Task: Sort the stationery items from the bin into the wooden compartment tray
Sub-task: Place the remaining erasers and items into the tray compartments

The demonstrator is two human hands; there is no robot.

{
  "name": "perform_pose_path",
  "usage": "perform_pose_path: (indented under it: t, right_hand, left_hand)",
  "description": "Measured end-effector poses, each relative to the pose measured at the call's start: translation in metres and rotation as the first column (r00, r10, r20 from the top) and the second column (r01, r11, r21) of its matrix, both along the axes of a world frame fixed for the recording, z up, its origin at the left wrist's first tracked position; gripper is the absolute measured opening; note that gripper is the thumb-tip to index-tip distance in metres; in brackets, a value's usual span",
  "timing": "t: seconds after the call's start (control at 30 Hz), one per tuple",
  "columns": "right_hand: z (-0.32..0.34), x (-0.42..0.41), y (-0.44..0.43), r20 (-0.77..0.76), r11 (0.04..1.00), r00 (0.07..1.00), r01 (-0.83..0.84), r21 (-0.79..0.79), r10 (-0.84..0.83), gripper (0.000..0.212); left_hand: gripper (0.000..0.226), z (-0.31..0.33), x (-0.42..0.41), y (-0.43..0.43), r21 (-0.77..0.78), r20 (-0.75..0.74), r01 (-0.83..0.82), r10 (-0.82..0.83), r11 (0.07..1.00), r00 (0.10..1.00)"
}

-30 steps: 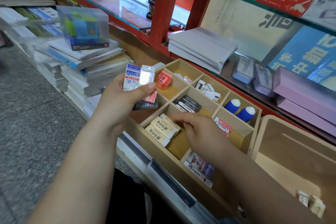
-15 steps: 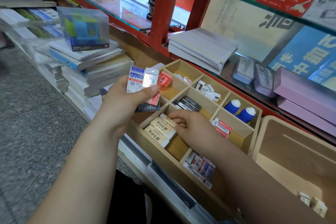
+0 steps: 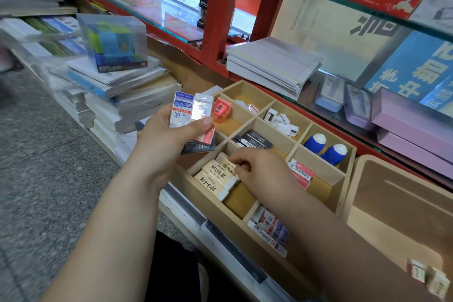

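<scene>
Cream eraser: pale sleeve, dark characters, "ERASER" printed on it. It is pinched at its end by the right hand, fingers curled down onto it, thumb side hidden. It lies touching the far end of a row of matching erasers, packed side by side in one compartment of the wooden tray.

Left hand: closed round a fan of small packs, with the thumb pressed across their fronts. A white-and-blue pack marked 2B, a glossy white one, a red one and a dark one are seen in the fan. It is held above the tray's left edge, at 10 o'clock of the right hand, well apart from the pinched eraser.

Around the right hand, inside the tray:
- 12 o'clock: black flat packs.
- 3 o'clock: red-and-white barcoded packs, partly hidden by the wrist.
- 2 o'clock: two blue bottles with white caps.
- 1 o'clock, farther: small white pieces.
- 11 o'clock: orange sharpener, just beside the left hand's packs.
- 6 o'clock: white, blue and red packs, beside the forearm.

The bin is set against the tray's right side, at 4 o'clock. Two small boxes lie in its near corner.

A clear box is seen on stacked books at 10 o'clock.
</scene>
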State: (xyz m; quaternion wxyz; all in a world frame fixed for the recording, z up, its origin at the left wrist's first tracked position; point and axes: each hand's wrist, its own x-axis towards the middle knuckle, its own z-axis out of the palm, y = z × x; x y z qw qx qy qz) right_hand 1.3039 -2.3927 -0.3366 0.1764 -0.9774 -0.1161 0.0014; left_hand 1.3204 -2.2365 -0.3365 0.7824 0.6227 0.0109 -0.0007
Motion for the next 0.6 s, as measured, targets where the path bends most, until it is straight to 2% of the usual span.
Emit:
perform_pose_path:
  t: [0.07, 0.13, 0.2, 0.3, 0.37, 0.43, 0.5, 0.6]
  right_hand:
    - [-0.003, -0.002, -0.001, 0.082, 0.984, 0.994, -0.063, -0.170, 0.078, 0.028]
    - [-0.006, -0.003, -0.002, 0.085, 0.965, 0.989, -0.098, -0.244, 0.122, 0.025]
    - [-0.004, -0.006, -0.004, 0.056, 0.981, 0.993, -0.091, -0.169, 0.102, 0.024]
    - [0.003, -0.014, -0.012, 0.115, 0.995, 0.993, -0.003, 0.096, -0.008, 0.029]
    - [0.006, -0.018, -0.017, 0.052, 0.981, 0.999, 0.004, 0.193, -0.014, 0.030]
    - [0.008, -0.020, -0.018, -0.058, 0.990, 0.998, -0.014, 0.143, 0.022, 0.034]
    - [0.011, -0.020, -0.012, -0.120, 0.999, 0.992, -0.037, 0.022, 0.039, 0.040]
    - [0.015, -0.020, -0.001, -0.146, 0.996, 0.988, -0.058, -0.060, 0.049, 0.041]
  left_hand:
    - [0.051, -0.001, 0.001, 0.000, -0.007, 0.003, -0.002, 0.002, 1.000, 1.000]
    - [0.053, -0.001, 0.001, 0.001, -0.006, 0.005, -0.003, 0.003, 1.000, 1.000]
    - [0.052, -0.001, 0.001, 0.001, 0.000, 0.010, -0.001, 0.001, 1.000, 1.000]
    - [0.056, -0.001, 0.001, 0.001, 0.008, 0.009, -0.008, 0.008, 1.000, 1.000]
    - [0.062, -0.001, 0.001, 0.001, 0.013, 0.005, -0.018, 0.018, 1.000, 1.000]
    - [0.065, 0.000, 0.000, 0.000, 0.021, 0.007, -0.023, 0.023, 1.000, 1.000]
    - [0.063, 0.000, 0.000, -0.001, 0.022, 0.006, -0.022, 0.022, 1.000, 1.000]
    - [0.046, 0.000, -0.001, -0.002, 0.020, 0.005, -0.018, 0.017, 1.000, 1.000]
